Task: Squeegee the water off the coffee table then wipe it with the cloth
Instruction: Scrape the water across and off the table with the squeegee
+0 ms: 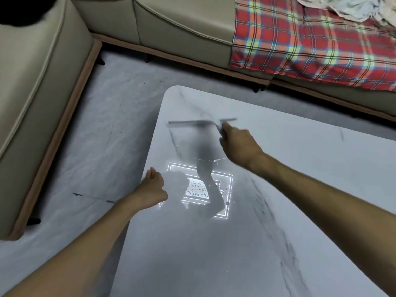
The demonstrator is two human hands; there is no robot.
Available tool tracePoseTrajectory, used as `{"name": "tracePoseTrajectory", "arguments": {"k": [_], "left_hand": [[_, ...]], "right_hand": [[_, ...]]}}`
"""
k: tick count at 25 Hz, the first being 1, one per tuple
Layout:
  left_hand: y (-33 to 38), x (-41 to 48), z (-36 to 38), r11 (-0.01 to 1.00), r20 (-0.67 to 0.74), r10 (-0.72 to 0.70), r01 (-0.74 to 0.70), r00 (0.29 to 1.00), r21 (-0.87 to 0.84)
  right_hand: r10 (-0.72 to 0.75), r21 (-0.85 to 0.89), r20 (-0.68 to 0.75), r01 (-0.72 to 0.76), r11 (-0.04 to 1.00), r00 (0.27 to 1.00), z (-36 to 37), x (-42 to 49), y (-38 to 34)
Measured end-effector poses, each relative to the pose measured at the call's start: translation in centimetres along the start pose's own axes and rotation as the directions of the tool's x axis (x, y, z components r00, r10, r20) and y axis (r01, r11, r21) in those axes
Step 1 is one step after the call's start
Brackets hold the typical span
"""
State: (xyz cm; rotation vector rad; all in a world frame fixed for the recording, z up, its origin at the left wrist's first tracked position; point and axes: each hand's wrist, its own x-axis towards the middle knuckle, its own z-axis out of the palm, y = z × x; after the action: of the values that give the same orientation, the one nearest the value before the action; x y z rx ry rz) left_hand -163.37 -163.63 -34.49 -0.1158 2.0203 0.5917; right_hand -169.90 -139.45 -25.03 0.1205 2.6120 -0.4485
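I have the squeegee (202, 122) in my right hand (240, 146), fist wrapped round its handle, and the blade runs left to right across the far part of the coffee table (300, 211), stretching mostly to the left of my grip. It is motion-blurred, so I cannot tell whether the rubber edge is pressed to the marble-look top or just above it. The wet patch (199, 189) lies nearer to me than the blade, showing as beaded droplets and streaks in the bright reflection of a ceiling light, so I judge the stroke that matters is a pull toward the near side, blade held crosswise.

My left hand (153, 188) sits loosely curled and holding nothing at the table's left edge, beside the wet patch and the closer hand to it (it could end up in the blade's path if the pull drifts left).

Nothing else stands on the tabletop. Beyond it, a beige sofa (171, 28) wraps the left and far sides, with a red plaid blanket (310, 50) draped over it at far right and a pale crumpled cloth (347, 7) above that, well apart from both hands.
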Motion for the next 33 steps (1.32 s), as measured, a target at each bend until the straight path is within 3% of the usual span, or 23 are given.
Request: {"name": "tracePoseTrajectory", "arguments": {"k": [4, 7, 9, 14, 17, 19, 22, 25, 29, 33], "left_hand": [[-2.8, -1.4, -0.5, 0.991, -0.341, 0.065, -0.1, 0.938, -0.088], [-4.3, -1.8, -0.8, 0.976, -0.495, 0.012, -0.117, 0.869, -0.182], [-4.8, -2.0, -0.7, 0.963, -0.541, -0.028, -0.122, 0.84, -0.239], [-4.1, -2.9, 0.6, 0.968, -0.568, -0.078, -0.074, 0.819, -0.239], [-3.9, -3.6, 0.7, 0.967, -0.564, -0.102, -0.051, 0.819, -0.249], [-4.0, -4.0, 0.5, 0.973, -0.576, -0.132, -0.006, 0.807, -0.232], [-4.6, -4.3, 0.3, 0.975, -0.63, -0.186, 0.061, 0.754, -0.215], [-5.1, -4.1, 0.7, 0.982, -0.652, -0.149, 0.031, 0.743, -0.188], [-4.3, -3.5, 2.6, 0.979, -0.582, -0.101, -0.025, 0.807, -0.204], [-2.4, -2.9, 4.8, 0.981, -0.413, -0.07, -0.011, 0.908, -0.192]], "right_hand": [[0.003, 0.011, -0.036, -0.003, 1.0, 0.999, 2.0, 5.5, -4.8], [-0.046, -0.021, -0.025, 0.045, 0.999, 0.999, 4.9, 2.3, -5.0], [-0.105, -0.042, 0.055, 0.108, 0.993, 0.993, 6.3, -1.7, -3.4], [-0.144, -0.139, 0.233, 0.18, 0.974, 0.962, 5.7, -10.5, 2.5], [-0.161, -0.181, 0.209, 0.2, 0.963, 0.965, 4.4, -12.6, 3.7], [-0.257, -0.166, 0.162, 0.283, 0.945, 0.953, 4.4, -11.7, 2.4], [-0.407, -0.106, 0.24, 0.441, 0.891, 0.881, 6.4, -8.6, -1.2], [-0.502, -0.233, 0.3, 0.572, 0.786, 0.811, 8.8, -6.8, -2.7], [-0.447, -0.259, 0.236, 0.499, 0.827, 0.863, 7.6, -7.5, 3.0], [-0.296, -0.311, 0.159, 0.332, 0.891, 0.942, 4.7, -10.3, 10.0]]}}
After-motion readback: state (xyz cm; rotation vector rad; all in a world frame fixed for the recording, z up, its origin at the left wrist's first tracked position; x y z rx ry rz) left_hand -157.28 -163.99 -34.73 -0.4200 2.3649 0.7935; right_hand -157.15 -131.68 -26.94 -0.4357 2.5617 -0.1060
